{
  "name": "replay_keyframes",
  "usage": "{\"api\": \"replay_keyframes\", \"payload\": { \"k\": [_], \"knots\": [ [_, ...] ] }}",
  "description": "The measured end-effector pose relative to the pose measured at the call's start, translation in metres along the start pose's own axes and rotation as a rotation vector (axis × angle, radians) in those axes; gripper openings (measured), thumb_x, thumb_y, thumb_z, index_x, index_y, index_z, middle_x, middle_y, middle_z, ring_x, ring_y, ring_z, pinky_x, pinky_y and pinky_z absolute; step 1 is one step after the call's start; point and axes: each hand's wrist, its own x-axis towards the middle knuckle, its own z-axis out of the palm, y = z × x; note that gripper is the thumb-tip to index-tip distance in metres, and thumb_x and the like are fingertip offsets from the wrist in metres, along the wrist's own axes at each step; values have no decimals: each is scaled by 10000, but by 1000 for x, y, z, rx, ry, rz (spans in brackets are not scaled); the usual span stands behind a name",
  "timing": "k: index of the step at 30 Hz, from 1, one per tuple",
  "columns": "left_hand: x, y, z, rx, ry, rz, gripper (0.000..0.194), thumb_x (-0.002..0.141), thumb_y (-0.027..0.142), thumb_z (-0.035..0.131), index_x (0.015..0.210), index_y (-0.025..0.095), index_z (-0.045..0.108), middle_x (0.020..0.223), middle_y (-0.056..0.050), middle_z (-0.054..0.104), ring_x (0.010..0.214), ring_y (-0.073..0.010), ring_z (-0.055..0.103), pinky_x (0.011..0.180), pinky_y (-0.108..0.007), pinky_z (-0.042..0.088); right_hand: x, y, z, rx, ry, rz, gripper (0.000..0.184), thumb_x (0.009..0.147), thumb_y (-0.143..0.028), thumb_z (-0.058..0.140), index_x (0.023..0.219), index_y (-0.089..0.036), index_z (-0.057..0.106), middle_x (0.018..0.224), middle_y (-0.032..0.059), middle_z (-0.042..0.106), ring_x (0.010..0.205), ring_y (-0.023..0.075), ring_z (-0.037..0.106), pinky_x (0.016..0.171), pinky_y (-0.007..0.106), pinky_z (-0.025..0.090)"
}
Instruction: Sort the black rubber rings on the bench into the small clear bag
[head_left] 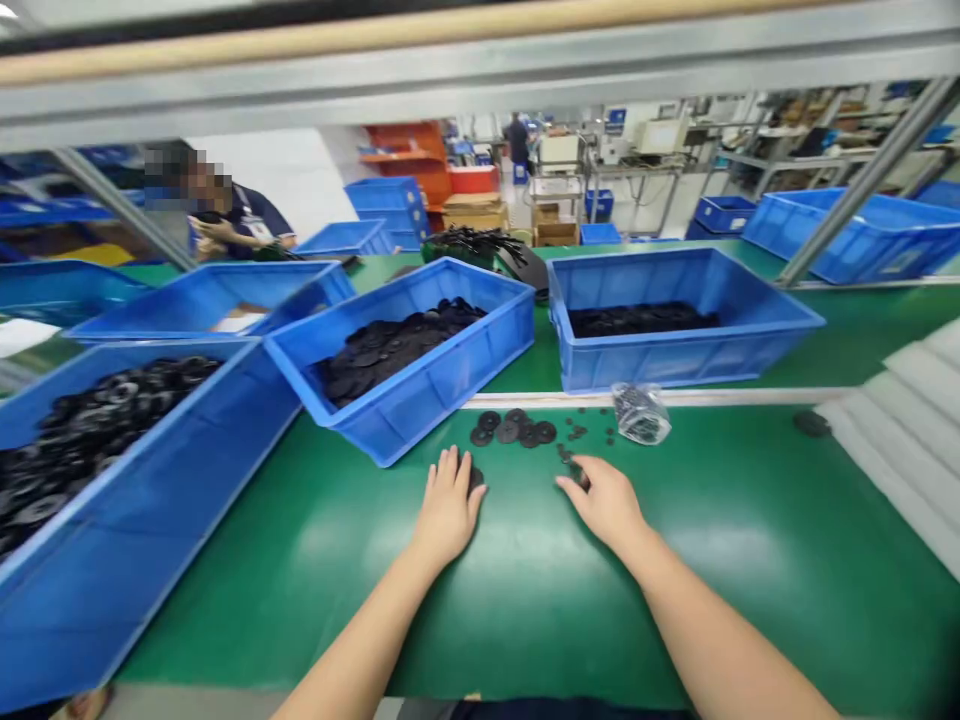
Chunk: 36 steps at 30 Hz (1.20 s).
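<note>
Left hand (pixel 448 510) touching black washer (pixel 475 479); right hand (pixel 606 503) at small washers (pixel 576 472).

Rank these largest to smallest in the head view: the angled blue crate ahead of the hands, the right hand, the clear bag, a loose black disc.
1. Angled blue crate
2. Right hand, though its nearness to the camera makes it unsure against the bag
3. Clear bag
4. Loose black disc

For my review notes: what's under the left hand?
A black disc pokes out beside the left hand on the green bench; the hand hides the rest of it.
</note>
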Motion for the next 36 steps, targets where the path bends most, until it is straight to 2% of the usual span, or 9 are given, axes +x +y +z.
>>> {"api": "replay_keyframes", "payload": {
  "k": [4,8,15,21,24,27,31,33,36],
  "knots": [
    [8,-4,9,-66,78,27,548,972,488,424,1299,80,587,1484,-277,466,1450,-412,348,1158,-621,310,11,14,-24,-132,-58,191,391,870,-416,705,1158,-154,671,992,97,688,878,221,654,768,306,484],
    [18,-3,12,-124,170,31,430,981,455,389,1068,132,660,1340,-250,610,1401,-396,437,1139,-616,341,14,17,-25,-162,-173,155,164,907,-259,661,1047,-180,689,1044,87,671,922,199,644,793,283,456],
    [54,48,22,-222,188,93,305,958,377,427,969,165,645,1155,-203,707,1312,-374,541,1136,-581,346,13,11,-16,-175,-169,138,106,933,-223,583,979,-185,670,1023,93,660,953,214,616,823,303,449],
    [63,53,25,-320,211,-117,211,894,397,556,882,201,632,924,-163,711,1043,-375,666,965,-530,480,13,8,-15,-158,-110,113,107,880,-172,573,924,-191,668,973,81,667,912,202,624,810,289,465],
    [55,51,18,-436,207,-55,164,843,386,662,838,225,636,1004,-149,706,1106,-357,636,1010,-521,459,7,10,-9,-76,-14,69,112,865,-158,559,881,-197,663,909,68,668,873,199,634,800,290,478],
    [49,53,13,-471,81,18,192,784,357,759,840,215,642,1272,-174,636,1281,-370,537,1083,-560,402,5,16,0,56,105,-14,142,911,-232,519,872,-205,652,851,59,658,801,198,638,764,303,499],
    [47,61,10,-521,52,-19,91,852,282,677,890,203,651,1406,-183,557,1415,-358,409,1154,-599,304,4,11,9,192,154,-145,196,948,-331,510,907,-214,661,836,68,666,721,194,635,692,310,523],
    [45,69,6,-639,141,-65,114,903,291,593,874,211,669,1280,-166,644,1315,-326,525,1106,-547,390,0,2,9,249,169,-184,210,958,-345,506,935,-221,673,846,71,679,686,184,633,666,312,534],
    [39,87,2,-904,117,-203,215,912,398,582,915,221,704,861,-96,726,729,-224,686,739,-383,550,-6,-13,8,319,197,-238,197,958,-336,524,975,-231,690,886,80,701,711,188,652,666,320,554]
  ]
}}
